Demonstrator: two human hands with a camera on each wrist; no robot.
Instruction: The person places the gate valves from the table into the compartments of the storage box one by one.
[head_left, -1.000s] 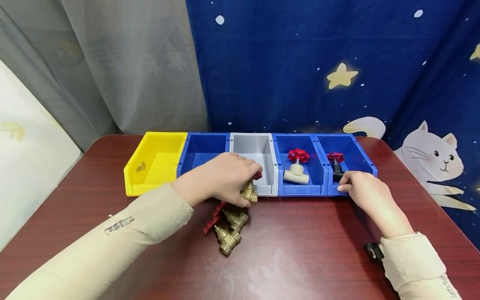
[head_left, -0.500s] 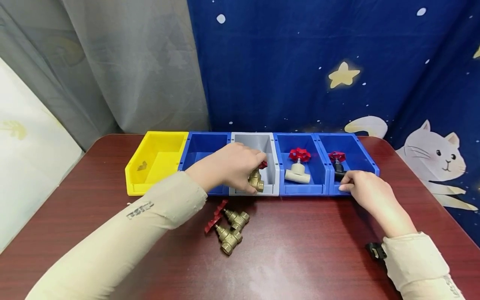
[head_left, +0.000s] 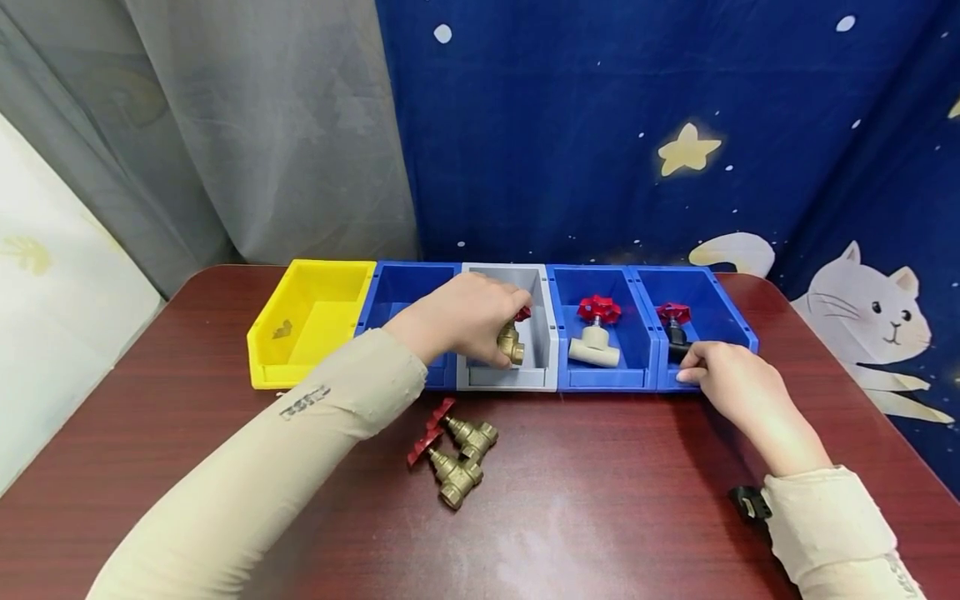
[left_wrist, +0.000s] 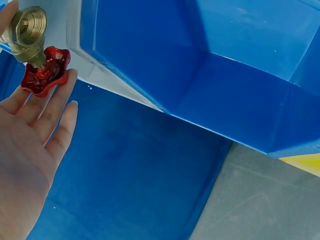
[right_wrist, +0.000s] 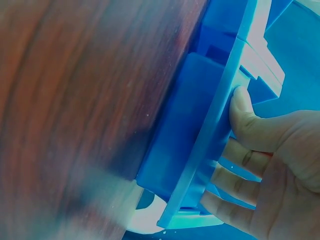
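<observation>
My left hand (head_left: pixel 472 317) holds a brass gate valve (head_left: pixel 512 345) over the grey bin (head_left: pixel 536 377). In the left wrist view, the fingers lie against its red handwheel (left_wrist: pixel 46 74) and the thumb side meets the brass body. My right hand (head_left: pixel 735 387) grips the front rim of the rightmost blue bin (right_wrist: pixel 200 145), thumb on the rim and fingers behind it. Inside that bin sits a black valve with a red handwheel (head_left: pixel 673 314), partly hidden by the fingers. Two more brass valves (head_left: pixel 456 479) lie touching on the table before the grey bin.
A white tee-shaped valve (head_left: pixel 595 346) with a red handwheel stands in the blue bin left of the rightmost one. A yellow bin (head_left: pixel 258 358) and another blue bin (head_left: pixel 382 292) complete the row's left end. A curtain (head_left: pixel 525 125) hangs behind the table (head_left: pixel 585 500).
My left hand has carried the brass valve from in front of the bins, up and slightly right, into the grey bin's opening. The right hand stays at the rightmost bin.
</observation>
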